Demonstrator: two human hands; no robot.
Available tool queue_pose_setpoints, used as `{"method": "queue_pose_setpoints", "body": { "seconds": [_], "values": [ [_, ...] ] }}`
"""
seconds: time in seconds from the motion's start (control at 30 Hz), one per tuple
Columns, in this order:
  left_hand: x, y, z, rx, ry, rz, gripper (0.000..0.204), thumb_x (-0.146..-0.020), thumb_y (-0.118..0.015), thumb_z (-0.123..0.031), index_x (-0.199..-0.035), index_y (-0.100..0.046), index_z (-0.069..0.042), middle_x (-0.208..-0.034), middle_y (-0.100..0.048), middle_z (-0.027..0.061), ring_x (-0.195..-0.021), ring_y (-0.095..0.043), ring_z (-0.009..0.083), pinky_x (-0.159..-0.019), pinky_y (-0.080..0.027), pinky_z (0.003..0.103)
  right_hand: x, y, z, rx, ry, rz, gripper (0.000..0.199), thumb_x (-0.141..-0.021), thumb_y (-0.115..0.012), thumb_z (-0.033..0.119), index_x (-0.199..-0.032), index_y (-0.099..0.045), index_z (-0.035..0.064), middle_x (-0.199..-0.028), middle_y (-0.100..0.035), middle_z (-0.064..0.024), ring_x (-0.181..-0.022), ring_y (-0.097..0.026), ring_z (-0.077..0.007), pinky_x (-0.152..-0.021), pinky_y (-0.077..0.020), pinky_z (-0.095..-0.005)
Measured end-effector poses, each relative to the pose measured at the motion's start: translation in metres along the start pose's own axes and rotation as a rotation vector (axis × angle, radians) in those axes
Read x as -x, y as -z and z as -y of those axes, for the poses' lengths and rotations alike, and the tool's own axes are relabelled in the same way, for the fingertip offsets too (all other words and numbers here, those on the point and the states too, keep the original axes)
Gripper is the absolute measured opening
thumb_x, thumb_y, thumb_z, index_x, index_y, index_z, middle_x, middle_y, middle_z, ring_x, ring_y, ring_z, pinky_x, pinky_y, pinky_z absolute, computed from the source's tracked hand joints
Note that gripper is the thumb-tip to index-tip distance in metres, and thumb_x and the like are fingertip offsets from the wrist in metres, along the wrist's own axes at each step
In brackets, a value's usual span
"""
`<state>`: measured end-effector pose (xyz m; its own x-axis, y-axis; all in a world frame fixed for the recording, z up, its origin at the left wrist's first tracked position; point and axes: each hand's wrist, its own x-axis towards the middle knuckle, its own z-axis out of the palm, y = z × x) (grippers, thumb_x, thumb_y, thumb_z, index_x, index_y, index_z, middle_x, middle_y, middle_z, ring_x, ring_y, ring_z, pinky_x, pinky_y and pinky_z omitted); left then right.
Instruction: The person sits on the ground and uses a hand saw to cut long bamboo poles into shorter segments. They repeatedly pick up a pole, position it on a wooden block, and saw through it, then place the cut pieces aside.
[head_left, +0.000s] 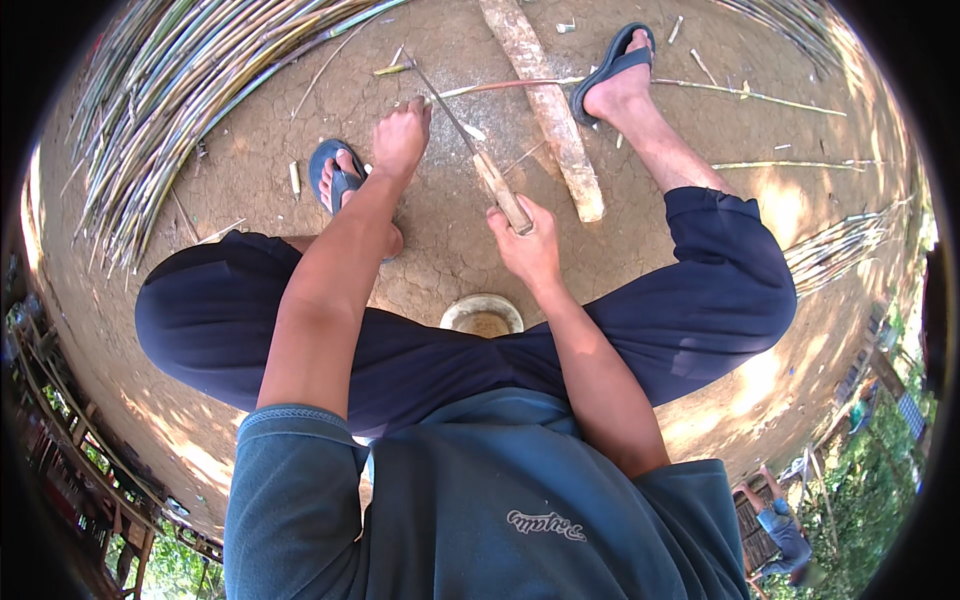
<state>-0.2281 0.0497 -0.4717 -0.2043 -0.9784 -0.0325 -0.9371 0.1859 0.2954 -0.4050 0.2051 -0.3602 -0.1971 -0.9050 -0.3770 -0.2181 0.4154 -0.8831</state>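
A wooden-handled knife [480,160] is gripped in the closed right hand [525,245] above the dirt ground [440,230]; a thin cane [640,85], laid across a log [545,100], is pinched by the outstretched left hand [402,135].

Single head view, looking steeply down, close over knees, ground.

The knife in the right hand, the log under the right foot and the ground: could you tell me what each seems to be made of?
Knife: thin grey blade, likely metal; pale handle in the right hand, probably wood. Log: rough, pale, unfinished wood with a cut end. Ground: dry brown packed earth, cracked. The left hand reaches down beside the blade.
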Motion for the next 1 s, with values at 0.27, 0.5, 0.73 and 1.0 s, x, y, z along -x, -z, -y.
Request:
{"method": "queue_pose_setpoints", "body": {
  "seconds": [0.27, 0.5, 0.73, 1.0],
  "values": [
    [-0.014, 0.012, 0.002, -0.033, 0.003, 0.227, 0.025, -0.098, -0.049, -0.024, -0.103, -0.064, -0.005, -0.097, -0.070, 0.0191, -0.087, -0.069, 0.0386, -0.074, -0.055, 0.050, 0.029, 0.016, 0.021, 0.096, -0.056, 0.006, 0.014, -0.081, -0.066, 0.014, -0.081, -0.065, 0.0003, -0.058, -0.056, -0.0091, -0.053, -0.053, -0.0128, -0.055, -0.0448, -0.0320],
    [-0.019, 0.011, 0.011, -0.021, -0.044, 0.260, 0.020, -0.094, -0.049, -0.014, -0.104, -0.062, -0.002, -0.101, -0.068, 0.0221, -0.091, -0.067, 0.0418, -0.078, -0.054, 0.051, 0.057, 0.036, 0.037, 0.112, -0.052, -0.022, 0.012, -0.080, -0.064, 0.010, -0.075, -0.061, -0.0003, -0.054, -0.053, -0.0106, -0.048, -0.052, -0.0148, -0.052, -0.0443, -0.0336],
    [-0.019, 0.017, 0.003, -0.022, -0.047, 0.314, 0.022, -0.090, -0.046, -0.006, -0.103, -0.062, 0.003, -0.101, -0.068, 0.0251, -0.095, -0.068, 0.0414, -0.084, -0.055, 0.049, 0.051, 0.029, 0.044, 0.142, -0.049, -0.030, 0.017, -0.078, -0.066, 0.011, -0.071, -0.057, -0.0019, -0.053, -0.049, -0.0122, -0.046, -0.049, -0.0155, -0.050, -0.0419, -0.0349],
    [-0.024, 0.025, 0.002, 0.020, 0.072, 0.349, 0.022, -0.091, -0.050, -0.009, -0.098, -0.068, -0.001, -0.097, -0.068, 0.0265, -0.094, -0.067, 0.0424, -0.083, -0.054, 0.050, 0.040, 0.026, 0.064, 0.098, -0.060, -0.031, 0.020, -0.076, -0.068, 0.016, -0.073, -0.059, -0.0019, -0.056, -0.054, -0.0164, -0.047, -0.050, -0.0218, -0.053, -0.0430, -0.0382]
  ]
}}
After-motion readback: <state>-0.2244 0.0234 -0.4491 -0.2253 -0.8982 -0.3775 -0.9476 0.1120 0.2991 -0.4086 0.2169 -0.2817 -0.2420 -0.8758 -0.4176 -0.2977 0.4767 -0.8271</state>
